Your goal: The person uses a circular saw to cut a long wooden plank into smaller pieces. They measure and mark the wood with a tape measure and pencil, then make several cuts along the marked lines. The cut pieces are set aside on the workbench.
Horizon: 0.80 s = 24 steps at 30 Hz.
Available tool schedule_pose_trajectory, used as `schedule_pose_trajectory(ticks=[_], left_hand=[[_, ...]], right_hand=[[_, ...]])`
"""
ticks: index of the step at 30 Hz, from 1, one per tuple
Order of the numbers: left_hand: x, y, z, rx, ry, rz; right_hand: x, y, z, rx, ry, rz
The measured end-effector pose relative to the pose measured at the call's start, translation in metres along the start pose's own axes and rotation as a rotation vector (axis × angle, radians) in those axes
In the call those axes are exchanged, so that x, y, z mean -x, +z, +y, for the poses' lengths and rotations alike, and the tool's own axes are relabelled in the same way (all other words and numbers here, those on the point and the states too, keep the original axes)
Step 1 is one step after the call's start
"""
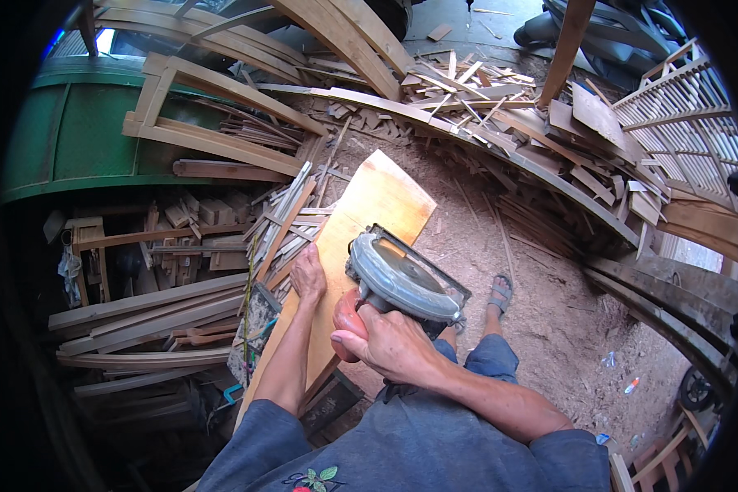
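Observation:
A long pale wooden plank (369, 205) runs away from me over the sawdust floor. On its near half sits a hand-held circular saw (403, 279) with a grey round guard and an orange-red handle. My right hand (383, 340) is closed around that handle. My left hand (308, 275) lies flat on the plank's left edge, fingers together, just left of the saw. My sandalled foot (500, 293) stands on the ground to the right of the plank.
Stacked planks and offcuts (152, 316) crowd the left. Curved wooden ribs (476, 139) and scrap strips pile up behind. A green hull-like wall (82, 131) is at the upper left, slatted white panels (697, 123) at the right, a wheel (697, 389) at the lower right.

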State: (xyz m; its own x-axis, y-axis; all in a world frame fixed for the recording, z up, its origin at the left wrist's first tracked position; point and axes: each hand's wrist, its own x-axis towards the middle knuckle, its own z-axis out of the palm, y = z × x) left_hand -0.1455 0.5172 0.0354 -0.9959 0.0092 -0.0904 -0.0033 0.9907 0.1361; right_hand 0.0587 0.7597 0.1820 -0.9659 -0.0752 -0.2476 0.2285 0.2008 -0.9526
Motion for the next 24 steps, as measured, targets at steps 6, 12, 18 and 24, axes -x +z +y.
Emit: schedule_pose_trajectory(ticks=[6, 12, 18, 24], left_hand=[[-0.001, 0.004, -0.004, 0.019, 0.015, 0.009], [-0.006, 0.006, -0.01, 0.049, 0.017, -0.029], [-0.009, 0.017, -0.022, 0.084, 0.026, 0.0], [-0.013, 0.029, -0.033, 0.064, 0.029, 0.024]], right_hand=[[-0.009, -0.003, -0.007, -0.02, 0.021, -0.04], [-0.018, -0.002, -0.008, -0.023, 0.016, -0.06], [-0.028, 0.006, -0.005, -0.012, -0.026, -0.003], [-0.034, 0.01, -0.005, -0.005, -0.043, 0.023]])
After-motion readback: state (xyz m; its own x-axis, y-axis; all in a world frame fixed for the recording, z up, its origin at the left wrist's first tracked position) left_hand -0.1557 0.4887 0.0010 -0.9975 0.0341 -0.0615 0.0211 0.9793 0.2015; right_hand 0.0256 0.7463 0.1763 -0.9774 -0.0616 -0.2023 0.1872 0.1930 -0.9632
